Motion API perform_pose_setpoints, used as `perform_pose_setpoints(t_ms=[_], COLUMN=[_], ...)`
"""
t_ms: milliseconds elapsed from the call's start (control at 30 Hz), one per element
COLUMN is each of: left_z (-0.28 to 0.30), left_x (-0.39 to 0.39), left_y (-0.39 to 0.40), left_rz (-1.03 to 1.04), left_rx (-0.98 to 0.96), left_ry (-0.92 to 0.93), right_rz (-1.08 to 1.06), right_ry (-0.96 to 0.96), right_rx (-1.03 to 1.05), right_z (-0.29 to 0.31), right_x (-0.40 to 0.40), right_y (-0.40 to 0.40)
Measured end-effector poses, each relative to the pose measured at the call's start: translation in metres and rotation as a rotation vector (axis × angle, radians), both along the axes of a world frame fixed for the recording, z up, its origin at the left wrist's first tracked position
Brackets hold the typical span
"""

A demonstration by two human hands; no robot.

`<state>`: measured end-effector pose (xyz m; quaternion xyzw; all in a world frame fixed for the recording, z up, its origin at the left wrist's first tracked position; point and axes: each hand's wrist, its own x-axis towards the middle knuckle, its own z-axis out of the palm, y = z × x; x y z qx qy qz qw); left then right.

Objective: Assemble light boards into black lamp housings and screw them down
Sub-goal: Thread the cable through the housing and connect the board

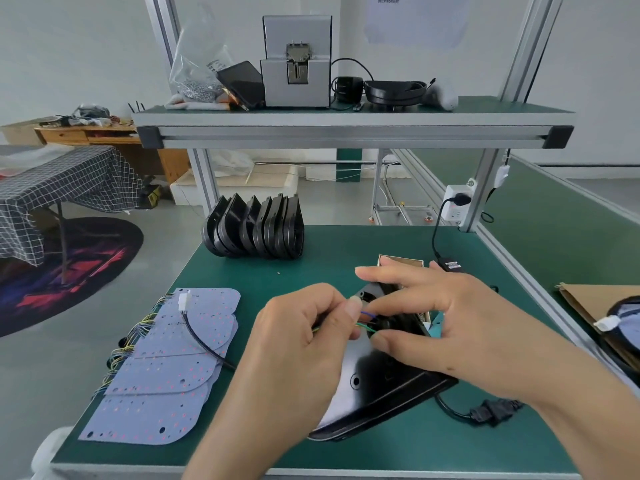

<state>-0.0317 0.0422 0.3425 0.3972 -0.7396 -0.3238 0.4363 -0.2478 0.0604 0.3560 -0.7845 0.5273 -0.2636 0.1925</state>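
A black lamp housing [388, 403] lies on the green mat in front of me, with a light board partly showing inside it. My left hand [298, 344] pinches thin blue and green wires [365, 320] between thumb and fingers. My right hand [446, 323] rests on the housing's upper part, thumb against a black round fitting, index finger stretched out. A stack of pale light boards [162, 368] with red dots and wire bundles lies at the left. Several empty black housings [256, 230] stand in a row at the mat's far edge.
A small cardboard box [401, 262] sits behind my right hand. A black cable with connector [491, 412] trails right of the housing. A wall socket [457, 206] hangs on the frame post. The upper shelf carries a grey screw feeder [296, 64]. Cardboard [588, 299] lies at far right.
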Motion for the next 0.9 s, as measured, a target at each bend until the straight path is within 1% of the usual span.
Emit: perform_pose_setpoints(t_ms=[267,400,567,633,700,767,867,900], left_z=[0.003,0.000,-0.004,-0.005,-0.009,-0.012,-0.013,-0.013], left_x=[0.000,-0.002,-0.004,-0.005,-0.008,-0.012,-0.016,-0.018], left_y=[0.006,0.007,0.008,0.006,0.002,-0.001,-0.005,-0.006], left_rz=[0.042,0.068,0.082,0.071,0.052,0.026,-0.008,-0.023], left_rx=[-0.085,-0.082,-0.111,-0.110,-0.071,0.013,0.150,0.188], left_ry=[0.017,0.063,0.119,0.126,0.134,0.194,0.379,0.435], right_rz=[-0.009,-0.041,-0.026,-0.026,-0.006,0.046,0.109,0.115], right_ry=[-0.036,-0.037,-0.049,-0.083,-0.194,-0.389,-0.698,-0.818], right_rx=[-0.074,-0.104,-0.081,-0.047,0.050,0.134,0.070,0.090], right_z=[0.006,0.007,0.005,0.003,-0.001,-0.008,-0.027,-0.038], right_x=[0.002,0.004,0.005,0.002,0.000,0.001,0.006,0.009], right_y=[0.003,0.003,0.004,0.001,0.001,0.002,0.002,0.008])
